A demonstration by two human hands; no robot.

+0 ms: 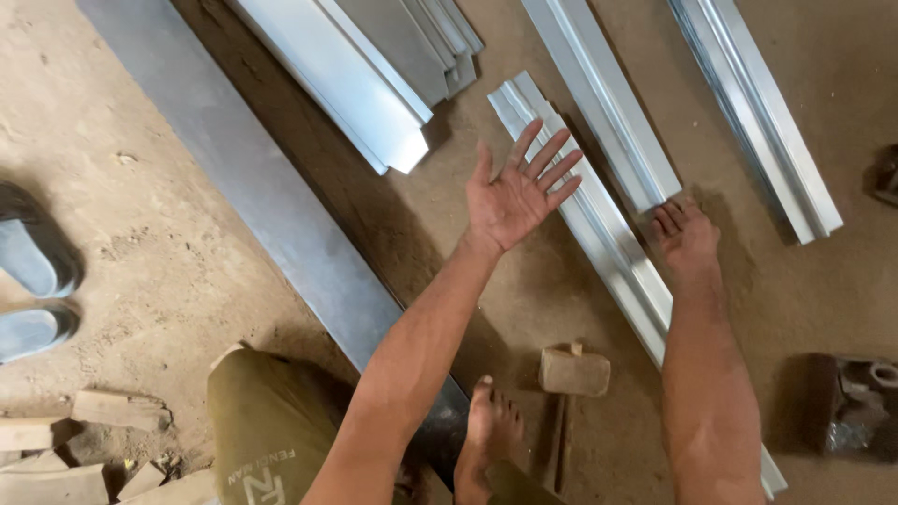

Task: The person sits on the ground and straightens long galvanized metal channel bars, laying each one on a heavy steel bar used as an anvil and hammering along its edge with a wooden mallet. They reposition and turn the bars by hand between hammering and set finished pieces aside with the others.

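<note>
My left hand (519, 192) is raised palm up with the fingers spread and holds nothing. It hovers over the near end of a long folded sheet-metal profile (608, 252) that lies on the dirt floor. My right hand is out of sight. On the right, my bare right leg stretches forward and its foot (687, 238) rests against that profile, beside the end of a second profile (608, 103). My other bare foot (488, 435) is on the ground next to a wooden mallet (572, 372).
A long flat grey metal strip (262, 196) runs diagonally at left. Stacked profiles (374, 75) lie at the top, and one more profile (758, 112) at the right. Grey sandals (28, 266) and wood scraps (112, 407) are at left. A dark metal block (851, 402) sits at right.
</note>
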